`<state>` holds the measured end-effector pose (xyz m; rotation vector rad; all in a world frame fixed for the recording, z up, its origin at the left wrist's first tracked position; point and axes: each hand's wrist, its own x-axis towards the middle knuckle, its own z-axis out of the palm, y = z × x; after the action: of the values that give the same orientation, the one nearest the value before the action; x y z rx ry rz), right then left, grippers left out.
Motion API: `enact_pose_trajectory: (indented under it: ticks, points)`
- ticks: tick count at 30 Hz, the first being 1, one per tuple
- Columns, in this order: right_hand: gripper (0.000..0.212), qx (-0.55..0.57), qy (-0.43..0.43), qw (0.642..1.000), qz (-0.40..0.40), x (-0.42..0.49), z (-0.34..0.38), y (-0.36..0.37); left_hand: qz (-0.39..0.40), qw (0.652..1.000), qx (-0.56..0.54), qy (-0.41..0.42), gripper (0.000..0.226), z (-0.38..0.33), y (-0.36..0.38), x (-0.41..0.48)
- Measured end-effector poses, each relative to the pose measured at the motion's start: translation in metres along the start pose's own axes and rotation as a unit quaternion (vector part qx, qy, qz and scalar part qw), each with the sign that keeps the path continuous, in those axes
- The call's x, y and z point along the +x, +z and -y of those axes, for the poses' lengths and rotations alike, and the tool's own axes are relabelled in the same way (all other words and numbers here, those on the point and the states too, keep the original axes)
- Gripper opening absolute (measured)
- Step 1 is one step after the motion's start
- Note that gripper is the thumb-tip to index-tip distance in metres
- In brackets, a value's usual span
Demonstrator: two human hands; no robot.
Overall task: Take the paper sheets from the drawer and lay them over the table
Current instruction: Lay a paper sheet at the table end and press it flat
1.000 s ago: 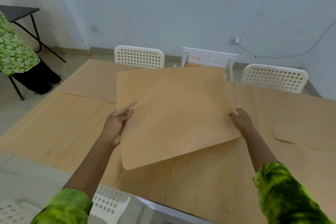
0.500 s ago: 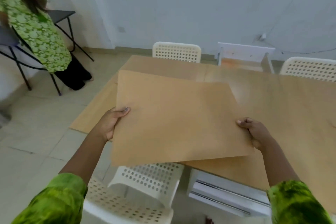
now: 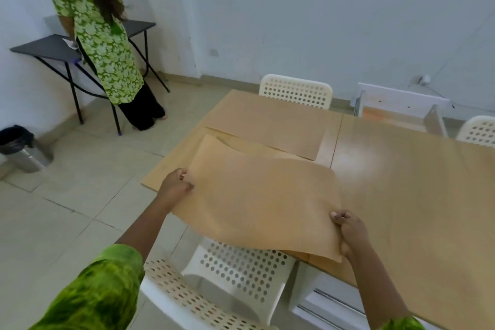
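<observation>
I hold a tan paper sheet (image 3: 262, 195) over the near left corner of the table (image 3: 401, 195). My left hand (image 3: 174, 186) grips its left edge. My right hand (image 3: 348, 233) grips its near right corner. The sheet sags and overhangs the table's near edge above a chair. Another paper sheet (image 3: 270, 122) lies flat on the far left of the table, and more tan paper covers the rest of the tabletop. The white drawer (image 3: 399, 107) stands open beyond the far edge of the table.
A white perforated chair (image 3: 235, 273) sits under the held sheet, and two more chairs (image 3: 296, 90) stand at the far side. A person in green stands at a black folding table (image 3: 53, 47) at the back left. A metal bin (image 3: 24, 147) is on the floor.
The view has swung left and I have carried the sheet lower and toward the table's near left corner. Its far edge now droops onto the paper lying there.
</observation>
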<state>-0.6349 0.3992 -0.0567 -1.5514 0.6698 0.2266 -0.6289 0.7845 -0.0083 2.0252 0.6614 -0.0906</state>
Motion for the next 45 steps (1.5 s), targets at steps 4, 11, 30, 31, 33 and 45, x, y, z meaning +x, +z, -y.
enact_pose_trajectory:
  ticks: [4,11,30,31,33,45]
  points:
    - [0.013,-0.059,-0.003,0.998,-0.016,-0.004,-0.006,0.026,-0.032,0.995,0.091,0.026,0.046,0.019,-0.018,0.031]
    - [0.011,-0.106,-0.018,0.987,-0.120,-0.012,-0.010,0.087,0.030,0.980,0.186,0.063,0.053,0.043,-0.052,0.102]
    - [0.040,-0.208,0.001,0.942,-0.265,-0.011,-0.001,0.144,0.139,0.913,0.361,0.126,0.061,0.062,-0.047,0.162]
    - [0.039,-0.215,0.000,0.940,-0.265,-0.010,-0.001,0.144,0.134,0.905,0.381,0.130,0.061,0.062,-0.045,0.163]
    - [0.037,-0.222,0.003,0.939,-0.264,-0.007,-0.001,0.144,0.119,0.890,0.418,0.138,0.059,0.063,-0.042,0.165]
    - [0.045,-0.297,0.028,0.911,-0.285,-0.003,-0.002,0.158,0.123,0.850,0.481,0.178,0.054,0.061,-0.037,0.176]
